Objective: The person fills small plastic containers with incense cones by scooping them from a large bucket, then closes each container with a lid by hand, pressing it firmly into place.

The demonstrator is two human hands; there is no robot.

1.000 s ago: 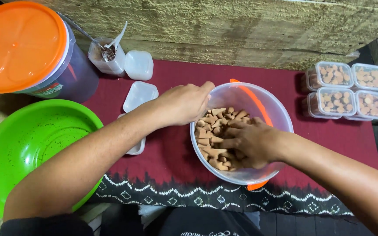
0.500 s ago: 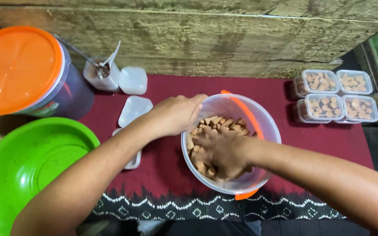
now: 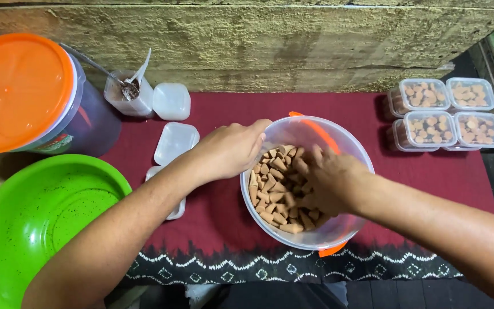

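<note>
A clear plastic bucket (image 3: 310,229) of small brown cone pieces (image 3: 273,189) sits at the centre of the red cloth (image 3: 373,114). The left hand (image 3: 230,150) grips its rim at 10 o'clock, fingers curled over the edge. The right hand (image 3: 327,180) is inside, fingers loosely clenched among the pieces. A green basin (image 3: 24,229) lies at 9 o'clock, and filled small tubs (image 3: 447,114) at 2 o'clock.
</note>
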